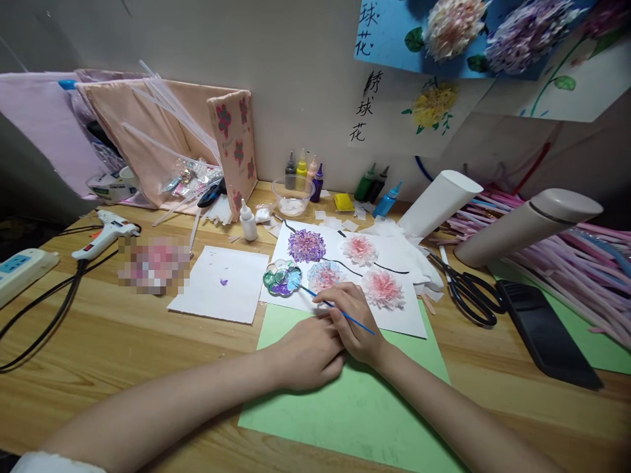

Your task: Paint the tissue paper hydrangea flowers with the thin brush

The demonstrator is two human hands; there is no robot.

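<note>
My right hand (352, 320) pinches a thin blue paintbrush (309, 292), whose tip reaches the flower-shaped paint palette (280, 277). My left hand (310, 351) is curled loosely, resting on the green paper sheet (355, 407) and touching my right hand; nothing shows in it. Just beyond lies a white sheet (404, 315) with several tissue flowers: a purple one (306, 245), a blue-pink one (323, 274) and two pink ones (359, 249) (383, 289).
Black scissors (468, 295) and a dark phone (545, 332) lie to the right. A blank white sheet (221, 284), glue gun (103, 234) and power strip (22, 269) lie left. Paint bottles (303, 172), a clear bowl (292, 195) and a glue bottle (248, 222) stand at the back.
</note>
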